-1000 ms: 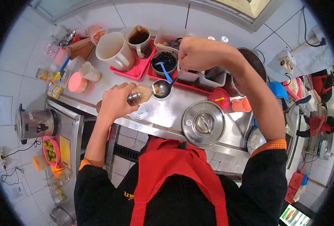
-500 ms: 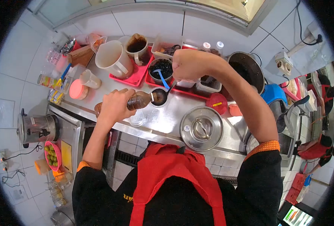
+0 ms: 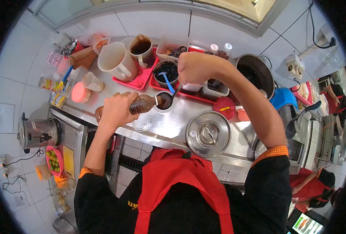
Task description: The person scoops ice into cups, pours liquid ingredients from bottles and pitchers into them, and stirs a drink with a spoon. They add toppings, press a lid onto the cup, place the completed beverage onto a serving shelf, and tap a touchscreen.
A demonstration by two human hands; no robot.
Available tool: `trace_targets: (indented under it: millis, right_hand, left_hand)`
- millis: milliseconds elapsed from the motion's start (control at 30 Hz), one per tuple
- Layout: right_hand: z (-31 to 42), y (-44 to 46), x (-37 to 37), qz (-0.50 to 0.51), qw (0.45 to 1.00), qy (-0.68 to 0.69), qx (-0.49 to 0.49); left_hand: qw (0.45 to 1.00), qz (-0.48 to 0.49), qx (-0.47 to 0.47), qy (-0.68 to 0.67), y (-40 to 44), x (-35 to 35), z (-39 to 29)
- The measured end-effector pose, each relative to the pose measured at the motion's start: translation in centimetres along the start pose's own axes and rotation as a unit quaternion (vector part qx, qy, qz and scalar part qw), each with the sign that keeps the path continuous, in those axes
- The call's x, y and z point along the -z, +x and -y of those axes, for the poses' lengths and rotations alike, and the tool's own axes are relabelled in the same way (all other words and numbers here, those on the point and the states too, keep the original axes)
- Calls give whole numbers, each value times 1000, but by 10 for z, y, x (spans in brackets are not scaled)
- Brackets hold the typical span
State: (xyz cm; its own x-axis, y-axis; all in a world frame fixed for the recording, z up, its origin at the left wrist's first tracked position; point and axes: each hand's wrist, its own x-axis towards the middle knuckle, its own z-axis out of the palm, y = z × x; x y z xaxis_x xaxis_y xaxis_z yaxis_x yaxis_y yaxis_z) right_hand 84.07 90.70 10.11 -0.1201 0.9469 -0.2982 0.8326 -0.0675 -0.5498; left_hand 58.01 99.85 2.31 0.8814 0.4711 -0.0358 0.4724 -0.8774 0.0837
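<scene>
My left hand is wrapped round a plastic bottle of brown liquid, tilted with its mouth to the right. That mouth sits at a ladle, whose bowl holds some brown liquid. The fingers of my right hand are closed on the ladle's handle, above and to the right of the bowl. Under the ladle stands a cup, mostly hidden, its pale rim just showing. Just behind is a tub of black pieces with a blue spoon in it. A clear lid lies below the bottle.
White jug and brown-stained jug stand on a pink tray at the back. A steel lid lies near the front edge, with a red lid behind it. A large pot is rightward. Other people work at the far right.
The bottle has tilted to bring its liquid toward the mouth, and brown liquid now shows in the ladle. The view has shifted slightly. A person at the far right has moved nearer.
</scene>
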Motion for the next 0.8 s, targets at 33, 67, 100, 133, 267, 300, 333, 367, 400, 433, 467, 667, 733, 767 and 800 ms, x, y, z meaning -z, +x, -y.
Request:
trace_targets:
  millis: [33,67,100,133,267,300,333,367,400,433,467,667,733,767,800]
  right_hand:
    - [-3,2,-2,0,1000,1,1]
    - [-7,6,-5,-2,1000,-7,6]
    - [-11,8,-7,-5,1000,-14,11]
    - [-12,9,-8,-4,1000,-13,11]
    - [-15,11,-9,-13,999,-14,28]
    - [-15,11,-9,-14,999,-17,35]
    - [-14,11,-9,-13,999,-17,35]
    - [-13,10,-8,-9,999,-22,25]
    - [-12,10,-8,-4,1000,-27,16]
    - [-13,10,-8,-4,1000,-27,16]
    - [-14,11,-9,-8,1000,-22,19]
    - [-11,8,-6,9,1000,1,-7]
    - [-11,7,-6,4,1000,7,-10]
    - [-13,7,-7,6,1000,7,-10]
    - [-15,8,-7,8,1000,7,-9]
  left_hand:
    - [1000,1,1,0,0,1,0]
    - [1000,2,3,1,0,3,-1]
    - [1000,3,5,2,0,4,-1]
    - [1000,3,5,1,0,6,-2]
    - [1000,-2,9,17,-1,12,-4]
    - [1000,-2,9,20,-2,13,-5]
    - [1000,-2,10,20,-2,14,-5]
    - [1000,-4,9,22,-2,16,-6]
    - [1000,-7,9,24,-3,17,-7]
    - [1000,-7,9,24,-3,18,-8]
    - [1000,-11,13,23,-4,19,-8]
    - [999,-22,25,-2,-7,24,-11]
    - [999,-25,32,-8,-10,20,-9]
    - [998,-39,30,-35,-11,12,-5]
    - [996,-52,28,-63,-12,4,-3]
